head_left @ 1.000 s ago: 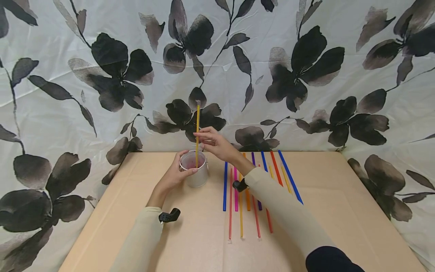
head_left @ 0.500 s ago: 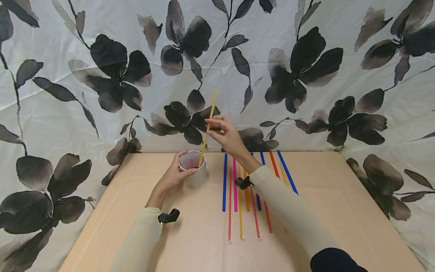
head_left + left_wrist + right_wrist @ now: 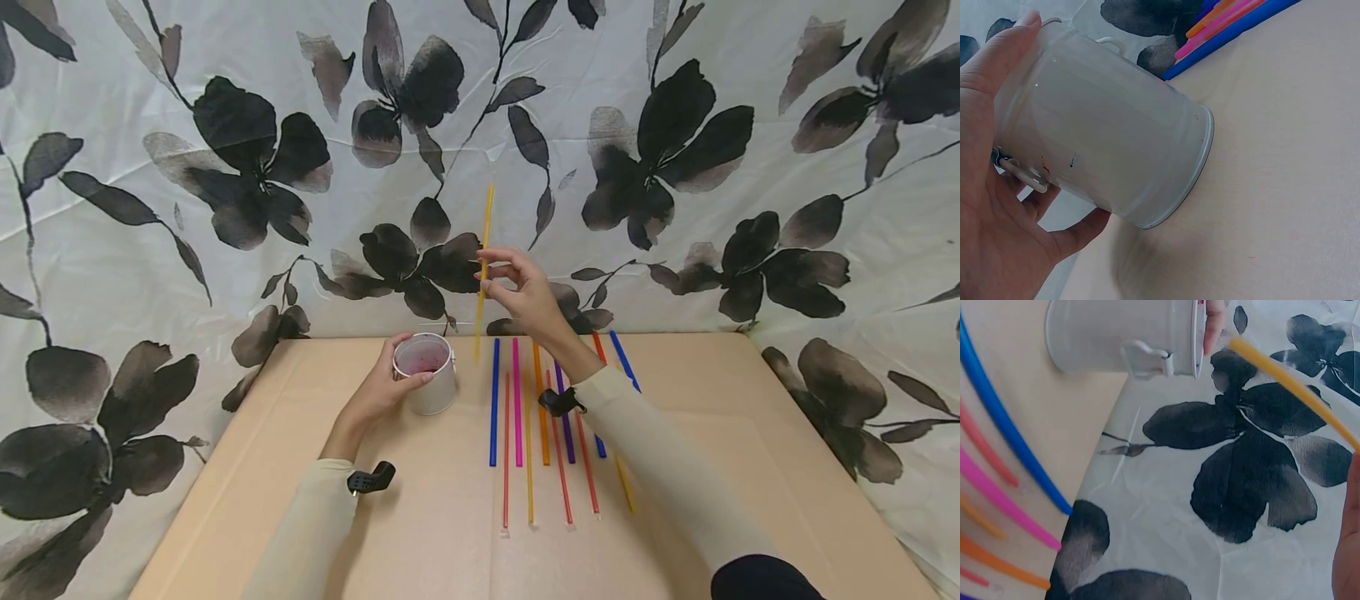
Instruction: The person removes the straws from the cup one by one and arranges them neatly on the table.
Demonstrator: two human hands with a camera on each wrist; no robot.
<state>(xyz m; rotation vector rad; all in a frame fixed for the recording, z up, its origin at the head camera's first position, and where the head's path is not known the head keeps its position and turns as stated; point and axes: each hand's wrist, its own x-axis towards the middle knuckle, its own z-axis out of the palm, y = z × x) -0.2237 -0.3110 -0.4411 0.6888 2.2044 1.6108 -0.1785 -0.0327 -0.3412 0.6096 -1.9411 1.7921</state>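
My left hand (image 3: 377,385) grips a small white metal pail (image 3: 438,388) around its side, near the rim. Pinkish stains show inside the pail. Up and to the right of it, my right hand (image 3: 527,292) pinches a yellow straw (image 3: 487,218) by its middle between thumb and fingers. That straw stands nearly upright, its lower end apart from the pail. The right wrist view shows the yellow straw (image 3: 1294,381) beside the pail (image 3: 1122,334). In the left wrist view, the left hand (image 3: 1010,212) curls about the pail (image 3: 1107,128).
Several straws lie in a row on the tan table (image 3: 420,517), among them a blue straw (image 3: 494,408), a magenta straw (image 3: 517,408) and a thin red straw (image 3: 506,483). My right forearm passes over some. A floral cloth (image 3: 555,50) hangs behind the table.
My right hand has moved up and to the right, drawing the yellow straw out of the pail. The left hand stays on the pail, which has hardly moved.
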